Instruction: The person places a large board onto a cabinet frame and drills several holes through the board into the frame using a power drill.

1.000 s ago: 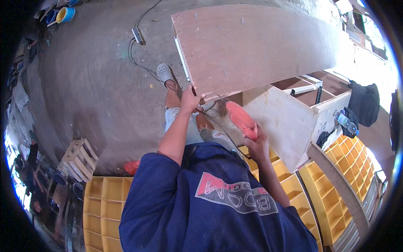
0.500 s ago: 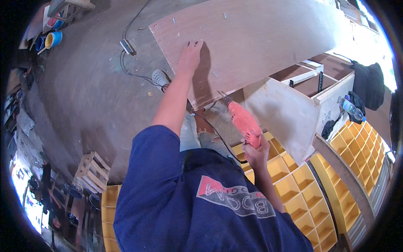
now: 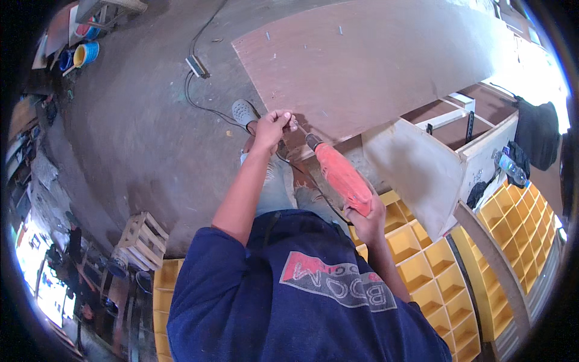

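My right hand [image 3: 370, 219] is wrapped round the handle of a red corded power drill [image 3: 342, 176]. The drill's bit [image 3: 303, 128] points up and left, over the near left corner of a large brownish wooden board [image 3: 380, 69]. At the bit's tip, my left hand [image 3: 276, 130] has its thumb and fingers pinched together; whatever they hold is too small to make out. Farther up the board lie or stand several screws, among them a screw [image 3: 341, 30] and another screw [image 3: 268, 37].
Beside the board stands a pale wooden cabinet [image 3: 413, 166] with a bottle [image 3: 511, 169] near it. Yellow compartment racks [image 3: 443, 271] lie at lower right. A power strip [image 3: 197, 67] with a cable rests on the floor, near a shoe [image 3: 244, 112]. A wooden crate [image 3: 142, 241] stands left.
My left hand has come off the board's surface and back toward me, to the drill's tip, fingers now pinched. The drill has moved slightly up and left.
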Demonstrator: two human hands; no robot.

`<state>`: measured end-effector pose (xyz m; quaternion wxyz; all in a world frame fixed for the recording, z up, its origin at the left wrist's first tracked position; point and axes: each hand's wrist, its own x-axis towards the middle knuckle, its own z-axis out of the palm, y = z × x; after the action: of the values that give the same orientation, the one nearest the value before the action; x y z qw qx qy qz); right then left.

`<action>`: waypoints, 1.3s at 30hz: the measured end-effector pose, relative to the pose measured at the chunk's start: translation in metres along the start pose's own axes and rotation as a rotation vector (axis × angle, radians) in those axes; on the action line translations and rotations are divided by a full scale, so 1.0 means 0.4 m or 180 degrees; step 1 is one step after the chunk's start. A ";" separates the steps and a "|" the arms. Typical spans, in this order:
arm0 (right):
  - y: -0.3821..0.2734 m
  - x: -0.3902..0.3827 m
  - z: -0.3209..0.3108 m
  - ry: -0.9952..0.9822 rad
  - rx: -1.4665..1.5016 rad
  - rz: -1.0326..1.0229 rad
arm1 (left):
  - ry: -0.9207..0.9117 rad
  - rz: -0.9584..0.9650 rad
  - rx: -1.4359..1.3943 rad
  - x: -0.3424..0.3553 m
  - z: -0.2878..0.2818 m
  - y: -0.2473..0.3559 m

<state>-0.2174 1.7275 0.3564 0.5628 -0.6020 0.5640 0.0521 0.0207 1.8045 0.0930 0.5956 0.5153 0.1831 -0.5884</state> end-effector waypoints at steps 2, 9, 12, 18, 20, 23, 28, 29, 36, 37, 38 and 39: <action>-0.023 0.011 0.024 -0.0076 -0.0005 -0.0069 | -0.0074 -0.0095 -0.0199 -0.017 -0.037 -0.002; -0.089 0.056 0.083 -0.0126 -0.0746 -0.0460 | -0.0311 -0.0347 -0.0808 -0.002 -0.125 -0.001; -0.117 0.075 0.099 -0.0172 -0.0836 -0.0580 | -0.0384 -0.0549 -0.0939 0.025 -0.147 0.005; -0.145 0.113 0.151 0.0054 -0.1324 -0.0815 | -0.0266 -0.0628 -0.1469 0.080 -0.120 0.007; -0.154 0.129 0.167 0.0137 -0.1315 -0.0908 | -0.0163 -0.0609 -0.1683 0.094 -0.112 0.010; -0.174 0.148 0.181 0.0058 -0.1420 -0.0997 | -0.0189 -0.0617 -0.1617 0.113 -0.106 0.016; -0.203 0.176 0.208 -0.0030 -0.1225 -0.0447 | 0.0205 -0.0866 -0.1964 0.144 -0.085 0.023; -0.205 0.182 0.213 -0.0030 -0.1226 -0.0436 | 0.0188 -0.0822 -0.1975 0.147 -0.088 0.026; -0.217 0.206 0.224 0.0024 -0.1348 -0.0864 | -0.0114 -0.0938 -0.2112 0.158 -0.122 0.020; -0.220 0.206 0.226 0.0038 -0.1369 -0.0951 | -0.0100 -0.1015 -0.2130 0.162 -0.125 0.016; -0.223 0.204 0.227 0.0044 -0.1404 -0.0872 | -0.0078 -0.0974 -0.2132 0.165 -0.127 0.009; -0.227 0.199 0.229 0.0034 -0.1393 -0.0778 | -0.0271 -0.0886 -0.2040 0.165 -0.131 0.002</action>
<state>-0.0695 1.7208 0.3238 0.4182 -0.7735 0.4653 0.1014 0.0574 1.8139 0.0180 0.6483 0.2473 0.4020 -0.5975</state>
